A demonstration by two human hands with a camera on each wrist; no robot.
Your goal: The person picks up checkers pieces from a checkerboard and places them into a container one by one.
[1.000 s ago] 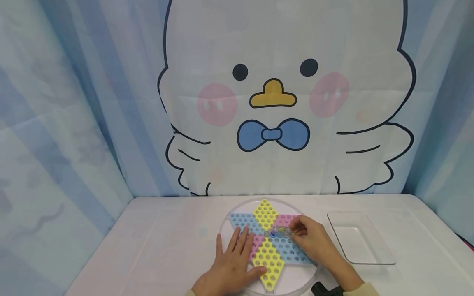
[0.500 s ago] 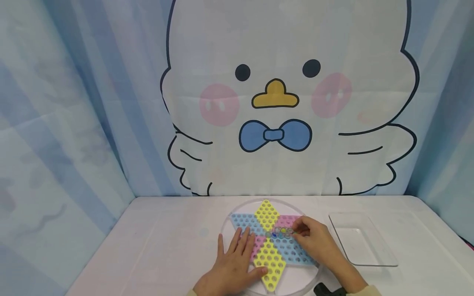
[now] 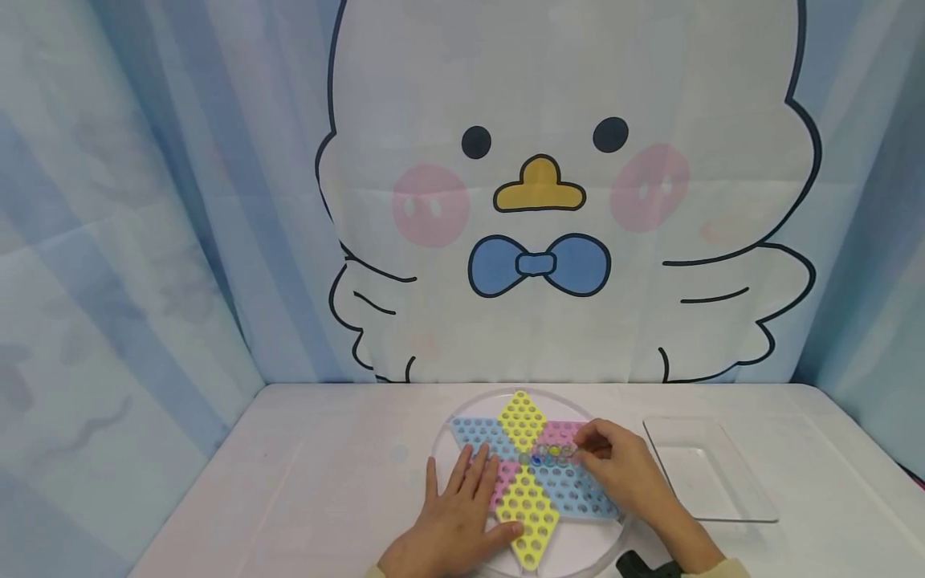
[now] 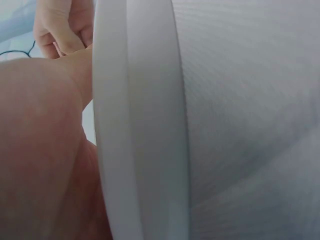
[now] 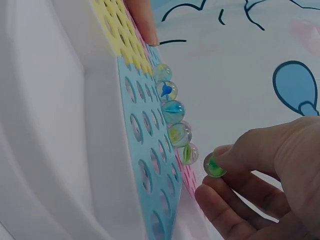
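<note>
A round white board (image 3: 477, 392) carries a star of yellow, blue and pink hole panels. My left hand (image 3: 451, 526) rests on its left part with fingers spread; the thumb lies over the near yellow panel (image 3: 526, 502). Above the board's right side, my right hand (image 3: 625, 474) pinches a glass marble with green inside (image 5: 214, 166) between thumb and fingertips. That marble is apart from the board in the right wrist view. Several clear marbles with coloured swirls (image 5: 173, 111) sit along the board near the blue panel (image 5: 142, 125) and the pink panel.
To the right of the board stands a clear rectangular tray (image 3: 730, 514) on the white table (image 3: 325, 466). A black object (image 3: 646, 567) is at the right wrist. A curtain printed with a cartoon bird (image 3: 535, 337) hangs behind the table.
The head view has shifted slightly, so the scene sits a little further right. My right hand has moved slightly right from the marbles; my left hand stays put on the board.
</note>
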